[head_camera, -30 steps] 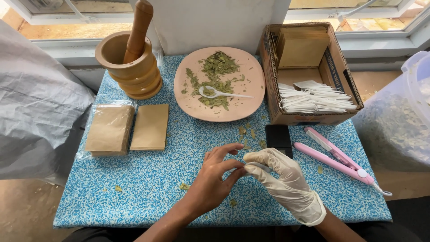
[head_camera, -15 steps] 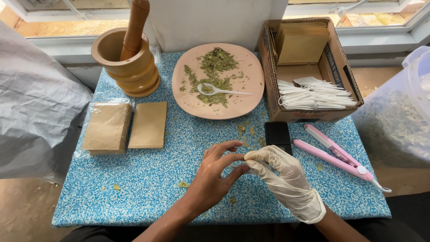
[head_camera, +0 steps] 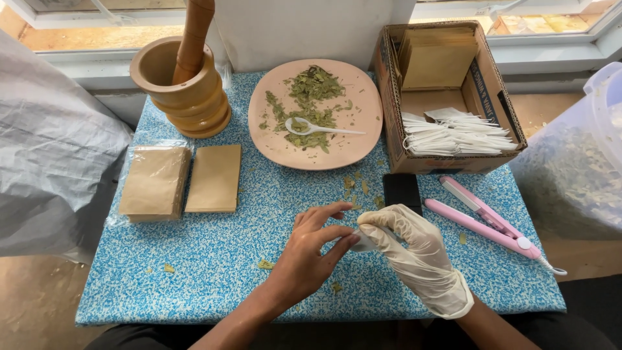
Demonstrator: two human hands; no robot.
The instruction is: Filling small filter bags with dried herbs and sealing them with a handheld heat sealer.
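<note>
Where both hands meet, bare left hand [head_camera: 304,256], gloved right hand [head_camera: 414,256], grips closed on mostly hidden small white sachet [head_camera: 363,243]

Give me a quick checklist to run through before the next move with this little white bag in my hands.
1. Both hands on the small white bag: ok, bare left hand and gloved right hand pinch it together.
2. Bag mouth open: cannot tell, fingers hide it.
3. Dried leaves on the pink plate: ok.
4. White spoon within reach: ok, lying on the leaves.
5. Pink sealer tool at hand: ok, lying right of the hands.
6. Spare white bags in the cardboard box: ok.
</note>
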